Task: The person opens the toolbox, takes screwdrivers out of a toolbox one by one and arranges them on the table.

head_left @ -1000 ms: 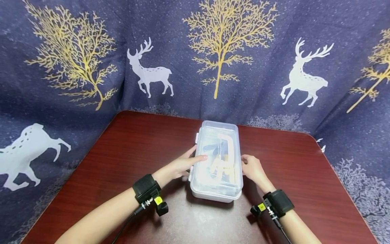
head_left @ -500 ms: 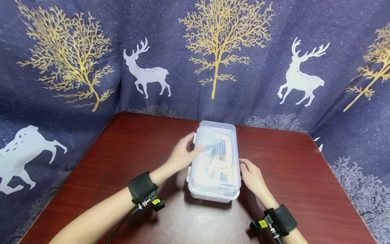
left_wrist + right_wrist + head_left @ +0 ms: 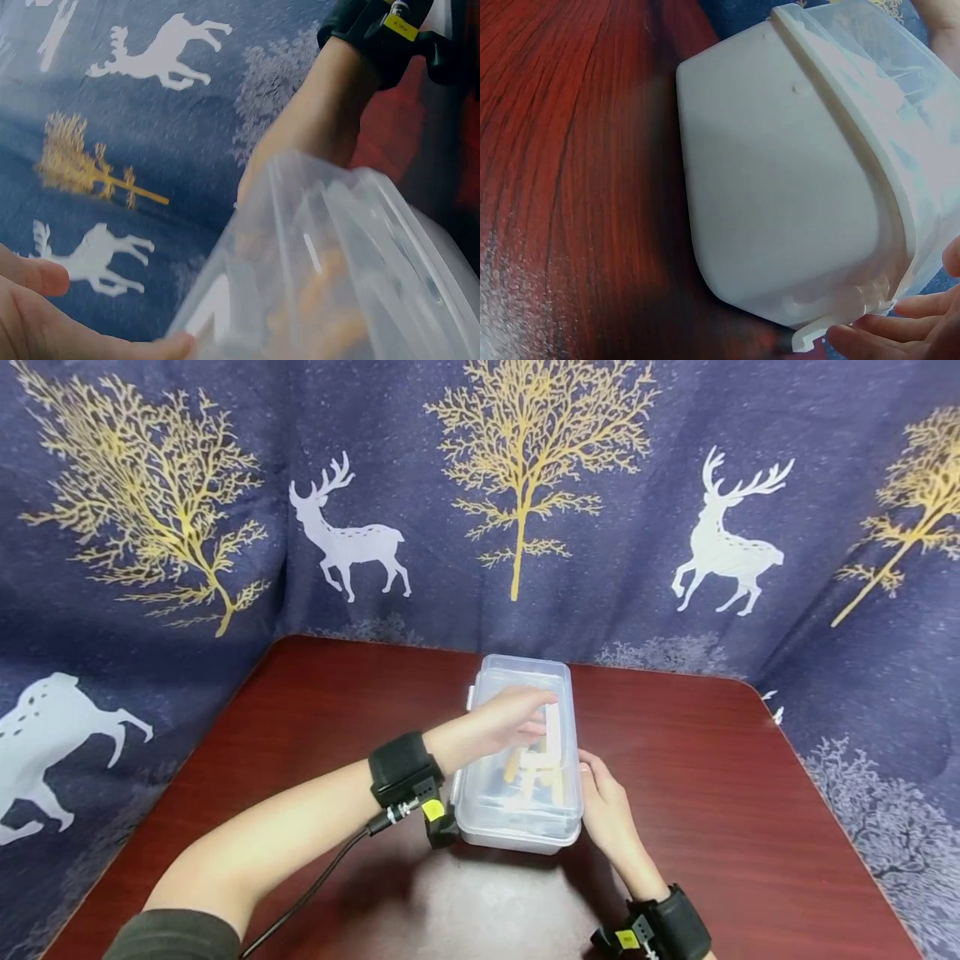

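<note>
A white plastic storage box (image 3: pixel 510 841) with a clear raised lid (image 3: pixel 487 793) stands on the table, its lid down. Pale and yellowish things show blurred through the lid. My left hand (image 3: pixel 513 717) reaches over the lid from the left, fingers extended toward the right side; whether they touch it is unclear. At the box's right side is my right hand (image 3: pixel 607 806), partly hidden by the box in the head view. In the right wrist view its fingertips (image 3: pixel 844 339) are at a white latch (image 3: pixel 810 334) that sticks out from the box wall.
The dark red wooden table (image 3: pixel 352 693) surrounds the box. White latches (image 3: pixel 456 785) line the box's left side. Behind the table hangs a blue cloth (image 3: pixel 435 568) printed with deer and trees. A black cable (image 3: pixel 315 885) trails from the left wrist band.
My left hand has left the box's left side and moved right, over the lid. My right hand stays by the right side. The whole scene has shifted slightly left in the head view.
</note>
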`<act>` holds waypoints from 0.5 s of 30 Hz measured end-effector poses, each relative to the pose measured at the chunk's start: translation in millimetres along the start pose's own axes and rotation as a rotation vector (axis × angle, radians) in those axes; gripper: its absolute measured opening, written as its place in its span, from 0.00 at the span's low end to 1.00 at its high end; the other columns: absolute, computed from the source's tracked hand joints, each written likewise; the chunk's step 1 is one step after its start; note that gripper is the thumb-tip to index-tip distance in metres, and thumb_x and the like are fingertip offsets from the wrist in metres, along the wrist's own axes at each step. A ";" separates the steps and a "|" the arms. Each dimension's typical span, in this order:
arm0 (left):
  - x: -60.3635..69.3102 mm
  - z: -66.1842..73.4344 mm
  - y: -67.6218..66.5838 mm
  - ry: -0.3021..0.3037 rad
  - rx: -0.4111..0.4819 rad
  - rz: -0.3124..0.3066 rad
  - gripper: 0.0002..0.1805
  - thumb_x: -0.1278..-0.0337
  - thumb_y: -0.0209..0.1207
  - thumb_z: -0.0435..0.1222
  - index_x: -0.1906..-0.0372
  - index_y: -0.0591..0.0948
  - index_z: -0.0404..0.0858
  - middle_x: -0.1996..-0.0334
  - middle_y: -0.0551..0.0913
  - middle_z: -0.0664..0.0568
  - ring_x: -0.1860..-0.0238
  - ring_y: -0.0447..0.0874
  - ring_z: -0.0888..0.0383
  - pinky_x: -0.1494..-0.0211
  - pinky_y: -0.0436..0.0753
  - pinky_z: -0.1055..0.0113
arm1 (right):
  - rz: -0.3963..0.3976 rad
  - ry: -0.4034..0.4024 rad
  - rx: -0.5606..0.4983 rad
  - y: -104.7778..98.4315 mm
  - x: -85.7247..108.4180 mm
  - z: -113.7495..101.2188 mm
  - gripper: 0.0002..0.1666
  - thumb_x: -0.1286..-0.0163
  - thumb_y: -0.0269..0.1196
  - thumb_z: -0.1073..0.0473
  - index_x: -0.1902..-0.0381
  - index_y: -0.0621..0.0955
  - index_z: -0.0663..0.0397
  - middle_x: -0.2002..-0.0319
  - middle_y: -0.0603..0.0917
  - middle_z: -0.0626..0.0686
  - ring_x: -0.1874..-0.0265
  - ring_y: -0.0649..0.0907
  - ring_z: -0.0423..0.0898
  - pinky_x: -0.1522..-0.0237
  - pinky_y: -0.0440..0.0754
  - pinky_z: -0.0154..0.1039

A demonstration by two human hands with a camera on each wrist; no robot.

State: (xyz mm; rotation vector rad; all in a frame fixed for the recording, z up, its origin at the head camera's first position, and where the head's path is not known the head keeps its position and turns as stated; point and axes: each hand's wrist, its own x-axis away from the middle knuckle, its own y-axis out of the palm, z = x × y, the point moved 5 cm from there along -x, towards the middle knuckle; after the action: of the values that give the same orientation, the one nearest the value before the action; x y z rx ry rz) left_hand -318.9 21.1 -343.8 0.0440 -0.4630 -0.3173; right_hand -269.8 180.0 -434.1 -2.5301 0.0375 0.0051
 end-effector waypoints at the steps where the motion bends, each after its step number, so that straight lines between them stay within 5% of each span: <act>1: 0.4 1.4 2.7 -0.006 -0.013 0.006 0.30 0.36 0.53 0.41 0.31 0.65 0.36 0.29 0.63 0.39 0.30 0.64 0.40 0.26 0.66 0.52 | -0.002 -0.002 0.001 1.1 0.0 -0.1 0.25 0.22 0.39 0.43 0.36 0.72 0.42 0.44 0.82 0.54 0.43 0.78 0.50 0.39 0.73 0.49; 8: 3.9 10.7 18.5 0.009 -0.141 0.008 0.29 0.38 0.54 0.44 0.33 0.69 0.37 0.26 0.59 0.49 0.25 0.55 0.44 0.24 0.60 0.48 | -0.003 -0.045 -0.011 3.8 0.7 -3.8 0.23 0.22 0.40 0.46 0.37 0.72 0.43 0.45 0.82 0.54 0.44 0.79 0.49 0.40 0.73 0.49; 15: -5.0 7.1 11.1 -0.037 0.014 0.073 0.31 0.38 0.56 0.39 0.31 0.64 0.34 0.29 0.62 0.40 0.29 0.63 0.42 0.25 0.64 0.50 | 0.004 -0.039 -0.025 0.9 2.1 -3.1 0.23 0.21 0.41 0.48 0.36 0.71 0.46 0.43 0.81 0.57 0.42 0.79 0.52 0.39 0.73 0.51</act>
State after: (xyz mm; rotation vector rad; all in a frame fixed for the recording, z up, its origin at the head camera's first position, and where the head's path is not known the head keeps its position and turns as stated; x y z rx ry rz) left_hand -323.1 33.3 -338.3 0.0347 -0.5028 -0.2440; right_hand -267.8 177.4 -432.1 -2.5542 0.0265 0.0571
